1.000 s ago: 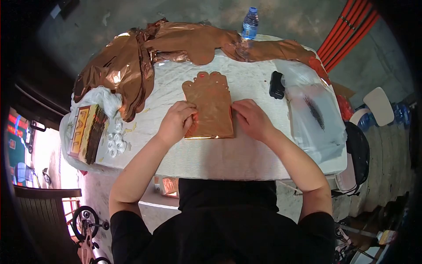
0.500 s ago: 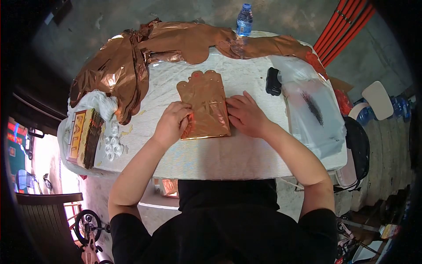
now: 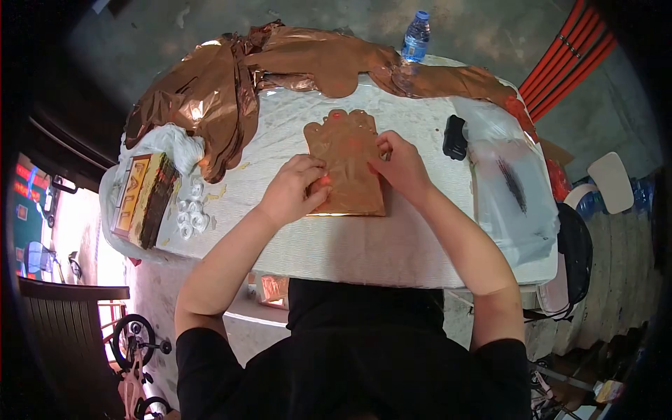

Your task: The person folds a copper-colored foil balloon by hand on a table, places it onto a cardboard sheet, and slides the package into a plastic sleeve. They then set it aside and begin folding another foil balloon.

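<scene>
A flat copper-coloured foil piece [image 3: 348,168] with a scalloped top edge lies on the white-covered table, between my two hands. At its left edge my left hand [image 3: 295,187] has its fingers curled in a pinch on the foil. My right hand [image 3: 400,165] is at the upper right edge of the same piece, thumb and fingertips closed on the foil's border. The lower edge of the foil lies straight, facing me.
Large crumpled copper foil [image 3: 308,56] runs along the table's far side. A water bottle [image 3: 416,38] stands behind it. At right are a black case [image 3: 455,137] and a plastic bag [image 3: 507,189]. Stacked packs [image 3: 143,199] and small clear rolls [image 3: 192,215] sit at left.
My right hand has moved up along the foil's right edge and curled its fingers there. My left hand has shifted slightly onto the foil. The whole view has shifted a little.
</scene>
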Demonstrator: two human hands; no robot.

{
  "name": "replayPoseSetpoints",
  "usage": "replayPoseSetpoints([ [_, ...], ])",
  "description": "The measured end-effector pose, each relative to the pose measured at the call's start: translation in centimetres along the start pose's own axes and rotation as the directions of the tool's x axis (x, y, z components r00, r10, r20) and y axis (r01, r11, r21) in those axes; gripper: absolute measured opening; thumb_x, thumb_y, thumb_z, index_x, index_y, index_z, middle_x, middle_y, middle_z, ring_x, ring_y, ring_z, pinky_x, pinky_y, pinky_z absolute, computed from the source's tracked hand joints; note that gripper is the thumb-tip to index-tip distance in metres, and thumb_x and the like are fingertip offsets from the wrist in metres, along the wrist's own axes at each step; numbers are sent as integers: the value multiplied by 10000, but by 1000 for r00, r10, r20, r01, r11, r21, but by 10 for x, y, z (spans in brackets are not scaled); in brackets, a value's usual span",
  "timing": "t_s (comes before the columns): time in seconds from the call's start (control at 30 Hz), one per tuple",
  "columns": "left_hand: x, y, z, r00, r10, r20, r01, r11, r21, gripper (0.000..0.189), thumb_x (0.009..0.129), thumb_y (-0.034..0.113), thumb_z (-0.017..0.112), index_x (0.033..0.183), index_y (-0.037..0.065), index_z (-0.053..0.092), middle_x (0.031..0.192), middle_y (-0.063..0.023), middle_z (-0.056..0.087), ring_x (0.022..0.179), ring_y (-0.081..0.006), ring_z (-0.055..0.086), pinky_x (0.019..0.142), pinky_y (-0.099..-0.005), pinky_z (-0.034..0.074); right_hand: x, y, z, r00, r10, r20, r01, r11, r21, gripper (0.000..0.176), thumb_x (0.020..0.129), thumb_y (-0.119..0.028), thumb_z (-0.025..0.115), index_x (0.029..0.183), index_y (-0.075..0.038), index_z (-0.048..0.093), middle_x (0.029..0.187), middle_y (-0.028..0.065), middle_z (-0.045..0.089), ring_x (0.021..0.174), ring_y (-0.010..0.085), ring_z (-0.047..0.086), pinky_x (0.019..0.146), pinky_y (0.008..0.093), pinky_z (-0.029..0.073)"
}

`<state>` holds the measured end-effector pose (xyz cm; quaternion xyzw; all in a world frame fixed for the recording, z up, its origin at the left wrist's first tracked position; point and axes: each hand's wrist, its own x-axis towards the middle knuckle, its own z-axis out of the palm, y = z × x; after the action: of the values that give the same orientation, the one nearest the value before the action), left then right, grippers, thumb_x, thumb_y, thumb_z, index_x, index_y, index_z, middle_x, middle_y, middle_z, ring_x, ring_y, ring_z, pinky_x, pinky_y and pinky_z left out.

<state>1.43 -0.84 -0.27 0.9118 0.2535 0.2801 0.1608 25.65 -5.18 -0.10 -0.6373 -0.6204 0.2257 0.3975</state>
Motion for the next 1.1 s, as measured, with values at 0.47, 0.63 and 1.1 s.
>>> replayPoseSetpoints([
  [0.47,-1,-3,-1,999,-7,53,8,1000,-18,309,740,116,728,1001,-26,643,1098,-140,612,1060,-314,548,911,-378,468,77,1,-12,815,433,387,-388,902,-190,169,670,-94,760,695,-12,615,571,58,588,419,110,521,360,251,379],
  [0.63,-2,-10,1,1000,16,16,-15,999,-34,285,738,94,735,985,-13,641,1134,-115,606,1020,-263,570,839,-338,488,83,0,-15,755,490,435,-448,870,-204,129,677,-99,751,705,-23,650,562,38,580,422,100,495,369,250,366],
  [1.1,20,-48,-1,832,-542,115,507,661,-553,359,795,177,749,1039,-53,621,775,-25,600,626,-78,512,602,-239,461,29,18,-8,952,28,306,-111,960,257,105,789,-62,722,832,-27,633,634,-15,574,515,42,491,450,210,377],
])
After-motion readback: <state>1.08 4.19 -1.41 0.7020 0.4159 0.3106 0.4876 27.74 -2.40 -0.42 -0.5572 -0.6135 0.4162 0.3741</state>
